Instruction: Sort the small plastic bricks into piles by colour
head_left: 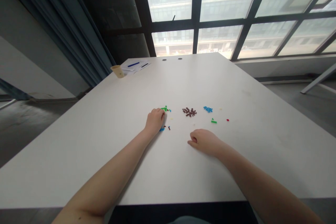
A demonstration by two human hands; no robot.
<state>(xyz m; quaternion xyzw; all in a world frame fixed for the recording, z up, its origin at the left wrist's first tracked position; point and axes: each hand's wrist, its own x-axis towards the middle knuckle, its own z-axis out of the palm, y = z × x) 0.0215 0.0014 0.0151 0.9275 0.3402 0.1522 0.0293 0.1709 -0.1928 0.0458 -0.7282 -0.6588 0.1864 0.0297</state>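
Note:
My left hand (155, 121) rests on the white table with its fingers curled, right beside a small pile of green toy bricks (164, 108). What its fingertips hold, if anything, is hidden. Close to its wrist side lie a few blue bricks (162, 129) and a small dark brick (169, 128). My right hand (204, 141) lies loosely closed on the tabletop, and nothing shows in its fingers. Beyond it are a heap of brown bricks (189, 112) and a cluster of blue bricks (208, 109). A longer green brick (214, 121) and a red brick (228, 120) sit to the right.
A paper cup (118, 71) stands at the table's far left edge, next to papers (131, 68) with a blue pen (133, 64) and a dark pen (145, 65). Two round grey discs lie near the far edge. Windows and a blue curtain (78, 21) are behind.

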